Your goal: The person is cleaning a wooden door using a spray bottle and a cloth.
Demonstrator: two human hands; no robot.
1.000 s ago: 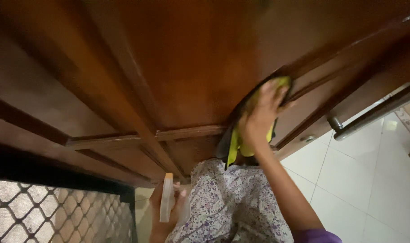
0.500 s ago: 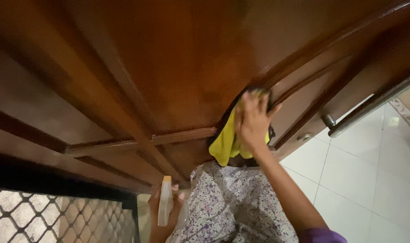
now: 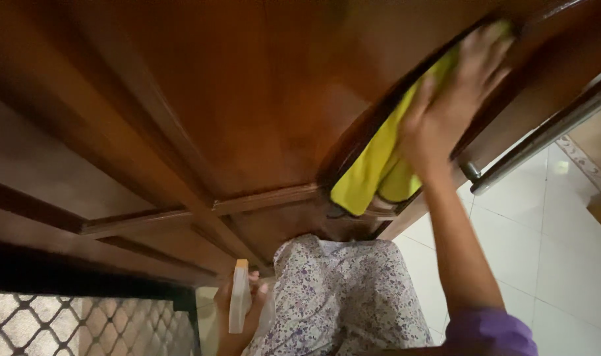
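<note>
My right hand (image 3: 449, 109) presses a yellow cloth (image 3: 374, 166) flat against the raised moulding of a dark brown wooden door (image 3: 248, 99), high on its right side. The cloth hangs down below my palm. My left hand (image 3: 242, 315) is low by my side, closed around a pale spray bottle (image 3: 238, 298) with an orange tip pointing up. My floral patterned clothing (image 3: 343, 296) fills the lower middle of the head view.
A long metal door handle (image 3: 544, 135) runs along the door's right edge. White floor tiles (image 3: 564, 264) lie at the lower right. A metal mesh grille (image 3: 83, 323) in a dark frame sits at the lower left.
My right hand has swept the yellow cloth up and to the right along the door's moulding. The left hand still holds the spray bottle in about the same place.
</note>
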